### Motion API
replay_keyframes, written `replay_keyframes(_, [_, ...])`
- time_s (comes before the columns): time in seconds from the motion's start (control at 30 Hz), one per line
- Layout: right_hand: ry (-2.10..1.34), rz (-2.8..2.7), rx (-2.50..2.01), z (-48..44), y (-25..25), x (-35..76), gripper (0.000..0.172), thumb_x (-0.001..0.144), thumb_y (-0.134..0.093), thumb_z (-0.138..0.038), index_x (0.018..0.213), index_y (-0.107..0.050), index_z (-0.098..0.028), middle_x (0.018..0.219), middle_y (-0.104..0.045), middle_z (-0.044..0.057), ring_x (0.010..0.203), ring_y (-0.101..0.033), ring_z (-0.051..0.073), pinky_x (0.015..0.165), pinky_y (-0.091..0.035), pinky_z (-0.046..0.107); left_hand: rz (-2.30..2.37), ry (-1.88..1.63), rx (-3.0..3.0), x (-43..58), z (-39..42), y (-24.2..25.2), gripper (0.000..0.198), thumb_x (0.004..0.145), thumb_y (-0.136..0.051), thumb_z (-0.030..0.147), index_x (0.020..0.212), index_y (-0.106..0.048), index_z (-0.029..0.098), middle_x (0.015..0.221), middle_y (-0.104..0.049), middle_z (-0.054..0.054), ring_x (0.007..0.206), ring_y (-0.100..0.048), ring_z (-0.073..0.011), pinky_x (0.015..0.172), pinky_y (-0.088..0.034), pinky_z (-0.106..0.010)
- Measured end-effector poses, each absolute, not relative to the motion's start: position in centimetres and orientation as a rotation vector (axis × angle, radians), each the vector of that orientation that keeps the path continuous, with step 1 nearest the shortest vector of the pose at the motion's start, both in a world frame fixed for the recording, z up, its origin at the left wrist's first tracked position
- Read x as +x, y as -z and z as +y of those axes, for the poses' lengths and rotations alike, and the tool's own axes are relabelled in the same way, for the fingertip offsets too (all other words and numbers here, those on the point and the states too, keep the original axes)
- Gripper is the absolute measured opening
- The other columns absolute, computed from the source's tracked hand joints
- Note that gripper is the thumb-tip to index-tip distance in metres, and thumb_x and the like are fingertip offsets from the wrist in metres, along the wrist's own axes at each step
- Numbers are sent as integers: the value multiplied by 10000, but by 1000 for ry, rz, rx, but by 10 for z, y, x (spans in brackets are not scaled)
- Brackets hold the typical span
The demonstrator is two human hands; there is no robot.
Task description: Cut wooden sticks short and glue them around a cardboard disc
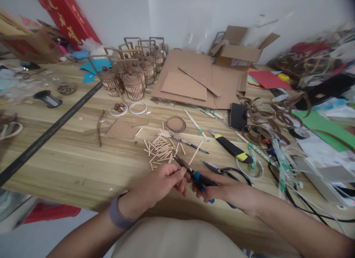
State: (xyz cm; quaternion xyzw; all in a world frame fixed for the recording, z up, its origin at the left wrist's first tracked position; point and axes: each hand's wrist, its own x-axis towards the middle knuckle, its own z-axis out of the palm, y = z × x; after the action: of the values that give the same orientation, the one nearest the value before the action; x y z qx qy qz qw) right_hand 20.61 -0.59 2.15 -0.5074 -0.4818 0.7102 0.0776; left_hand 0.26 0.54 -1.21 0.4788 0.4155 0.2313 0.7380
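My left hand pinches a thin wooden stick, whose free end points away to the upper right. My right hand is closed around the blue and black handles of a cutting tool like snips. Its dark blades cross the stick close to my left fingertips; whether they touch it I cannot tell. Just beyond my hands lies a loose pile of short cut sticks. Behind the pile rests a round cardboard disc with a ridged brown rim. A pen lies beside the pile.
Black-handled scissors and a yellow-black utility knife lie to the right, near a phone and curled brown strips. Small lidded baskets stand at the back left, beside cardboard sheets. A black strip crosses the left side.
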Motion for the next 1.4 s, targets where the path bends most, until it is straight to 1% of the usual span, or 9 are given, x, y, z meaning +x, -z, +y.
replay_keyframes(0.2, [-2027, -1550, -1492, -9, -11, 205, 251, 638, -540, -243, 881, -567, -184, 788, -518, -3, 719, -465, 149, 618, -373, 277, 930, -494, 1079, 4, 5, 9, 426, 783, -546, 583, 797, -582, 159, 571, -515, 38, 607, -576, -156, 673, -454, -296])
replay_keyframes(0.37, [-1869, -1698, -1502, -12, -6, 203, 168, 641, -498, -202, 807, -526, -201, 726, -467, -16, 676, -432, 148, 588, -361, 275, 957, -457, 1159, 5, 5, 5, 352, 825, -499, 507, 670, -515, 191, 597, -550, 15, 651, -589, -157, 718, -450, -291])
replay_keyframes(0.6, [-1804, -1712, -1396, -15, -3, 209, 221, 769, -550, -302, 962, -582, -198, 954, -621, 39, 903, -559, 201, 784, -448, 317, 1010, -602, 1281, -9, 13, 5, 327, 896, -432, 436, 672, -486, 204, 626, -530, 29, 646, -563, -144, 710, -436, -274])
replay_keyframes(0.77, [-1048, -1940, -1572, -20, 6, 209, 145, 901, -473, -339, 917, -543, -213, 836, -659, 50, 745, -613, 194, 687, -489, 314, 1285, -535, 1577, -18, 17, 6, 285, 940, -361, 363, 729, -483, 215, 610, -521, 28, 613, -552, -166, 650, -413, -286])
replay_keyframes(0.87, [-589, -2063, -1467, -16, 10, 201, 108, 915, -467, -257, 1009, -507, -221, 1077, -667, 111, 949, -643, 235, 763, -506, 342, 1368, -412, 1886, -13, 14, 14, 234, 939, -349, 273, 812, -532, 202, 705, -600, -24, 670, -570, -201, 655, -414, -311])
replay_keyframes(0.93, [-372, -2146, -1362, -10, 15, 195, 164, 911, -468, -208, 1074, -487, -209, 1239, -607, 148, 1114, -593, 261, 854, -491, 369, 1346, -404, 2036, -8, 10, 20, 215, 930, -353, 214, 873, -559, 190, 838, -652, -72, 765, -604, -223, 711, -438, -332])
replay_keyframes(0.97, [-293, -2179, -1357, -8, 18, 192, 172, 909, -473, -203, 1081, -488, -200, 1218, -614, 153, 1101, -597, 270, 845, -492, 374, 1332, -396, 2090, -6, 8, 23, 215, 929, -357, 194, 895, -569, 186, 885, -665, -88, 804, -615, -231, 738, -447, -341])
replay_keyframes(1.1, [-103, -2250, -1577, 0, 29, 182, 107, 893, -500, -251, 975, -528, -188, 867, -647, 101, 786, -628, 268, 638, -462, 343, 1400, -298, 2198, 0, 3, 23, 248, 919, -360, 130, 946, -601, 181, 948, -687, -123, 882, -641, -260, 798, -463, -370])
replay_keyframes(1.4, [-138, -2298, -1968, 6, 27, 165, 114, 906, -484, -273, 935, -541, -179, 912, -674, 146, 811, -641, 310, 703, -360, 372, 1601, -222, 2107, 7, 6, 21, 276, 829, -391, 51, 835, -640, 169, 768, -670, -151, 745, -631, -290, 738, -444, -389])
